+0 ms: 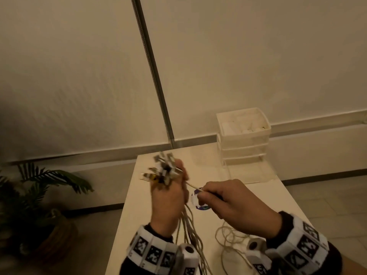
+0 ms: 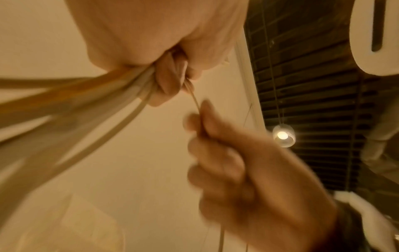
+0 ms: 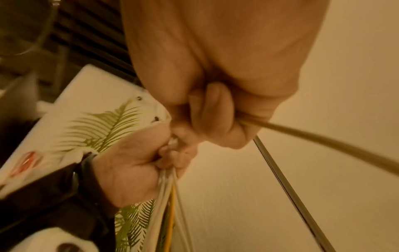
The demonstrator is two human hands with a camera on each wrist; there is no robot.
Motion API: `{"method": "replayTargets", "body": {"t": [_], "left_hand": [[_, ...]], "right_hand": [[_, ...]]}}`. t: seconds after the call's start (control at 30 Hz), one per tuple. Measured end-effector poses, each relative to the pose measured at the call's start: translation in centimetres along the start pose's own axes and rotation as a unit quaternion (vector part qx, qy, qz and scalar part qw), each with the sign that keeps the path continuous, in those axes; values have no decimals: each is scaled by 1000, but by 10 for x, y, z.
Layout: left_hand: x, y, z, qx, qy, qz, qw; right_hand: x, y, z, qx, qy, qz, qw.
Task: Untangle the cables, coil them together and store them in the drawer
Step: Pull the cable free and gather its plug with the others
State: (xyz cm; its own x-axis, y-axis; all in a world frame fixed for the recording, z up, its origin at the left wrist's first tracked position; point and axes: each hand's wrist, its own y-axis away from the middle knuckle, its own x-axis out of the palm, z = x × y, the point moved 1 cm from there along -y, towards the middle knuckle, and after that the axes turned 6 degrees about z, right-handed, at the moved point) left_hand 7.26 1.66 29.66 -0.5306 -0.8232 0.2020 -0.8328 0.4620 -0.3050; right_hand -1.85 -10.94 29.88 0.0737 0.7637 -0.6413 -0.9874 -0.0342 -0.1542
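My left hand [image 1: 168,193] is raised over the white table [image 1: 268,197] and grips a bundle of pale cables [image 1: 189,231], one of them yellow. Their plug ends [image 1: 161,171] stick out above the fist. The strands [image 2: 71,105] hang down from the fist toward the near table edge. My right hand [image 1: 222,197] pinches a single thin cable [image 1: 191,185] stretched taut between the two hands. That cable [image 3: 323,141] leaves the right fist sideways. Its slack lies in loose loops [image 1: 232,237] on the table. The white drawer unit [image 1: 243,139] stands at the table's far right.
A round sticker [image 1: 198,201] lies on the table under my hands. A metal pole [image 1: 153,76] rises against the wall behind the table. A potted palm [image 1: 37,195] in a basket stands on the floor to the left.
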Motion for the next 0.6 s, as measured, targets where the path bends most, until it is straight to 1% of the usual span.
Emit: {"method": "replayTargets", "body": {"t": [0.07,0.13,0.23,0.3,0.37,0.43,0.5,0.53,0.6], "left_hand": [[-18,-6,-7,16,22,-58,998],[-39,-12,-16,48,14,-78,996],[-64,-15,-26,55,24,-92,994],[-71,-16,-34,43,42,-77,995],[-66,-12,-43,-2,65,-24,998],[-50,-4,-44,-45,56,68,995],[-27,6,-31,-53,-44,159,985],[-16,9,-21,-43,-108,187,975],[6,14,1,-15,-227,227,947]], "right_hand": [[-2,10,-20,27,-89,48,994],[-8,22,-45,61,-143,69,985],[-18,37,-78,120,-164,54,978],[-24,41,-90,143,-168,38,975],[-25,39,-93,140,-138,28,980],[-24,34,-86,120,-87,28,988],[-23,26,-70,85,-69,34,993],[-25,22,-62,64,-68,36,995],[-29,12,-49,31,-74,39,996]]}}
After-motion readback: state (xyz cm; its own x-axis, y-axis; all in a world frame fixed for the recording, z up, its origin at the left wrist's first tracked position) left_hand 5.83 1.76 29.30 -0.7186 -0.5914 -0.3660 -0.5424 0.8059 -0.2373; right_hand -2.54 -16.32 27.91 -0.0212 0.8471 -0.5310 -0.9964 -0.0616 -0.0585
